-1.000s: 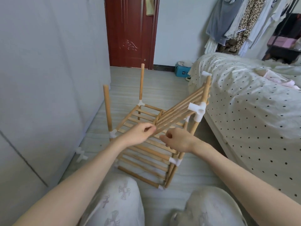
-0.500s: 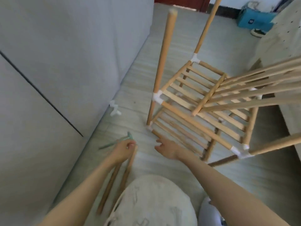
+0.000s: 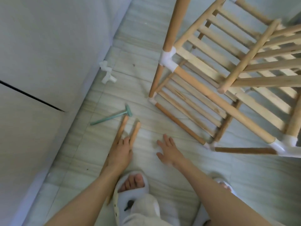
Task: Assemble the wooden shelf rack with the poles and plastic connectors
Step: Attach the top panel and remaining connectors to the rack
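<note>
Wooden poles point(image 3: 128, 132), two of them, lie side by side on the floor point(image 3: 162, 173), and the left hand point(image 3: 121, 152) rests over their near part with its fingers point(image 3: 125, 141) stretched along them; whether they are curling round a pole I cannot tell. The right hand point(image 3: 169, 150) hovers just beside it, fingers spread and holding nothing.

Beyond the hands stands the rack point(image 3: 219, 82), partly built. Two slatted tiers are joined by uprights and white connectors point(image 3: 167, 58) at the corners, and a tall upright rises from the near-left connector out of the top of the frame. A further slatted panel point(image 3: 263, 51) leans tilted across the upper tier, its near end loose and not seated in any connector. By my reading, the lower frame is done, while the loose poles and that panel remain to be fitted.

A green mallet point(image 3: 112, 117) lies on the floor just past the pole tips. Spare connectors point(image 3: 106, 72) sit further off against the cabinet point(image 3: 48, 54) on the left. A slippered foot point(image 3: 132, 185) is planted right beside the poles' near end, and the tilted panel overhangs the tier where the next parts would likely go.
</note>
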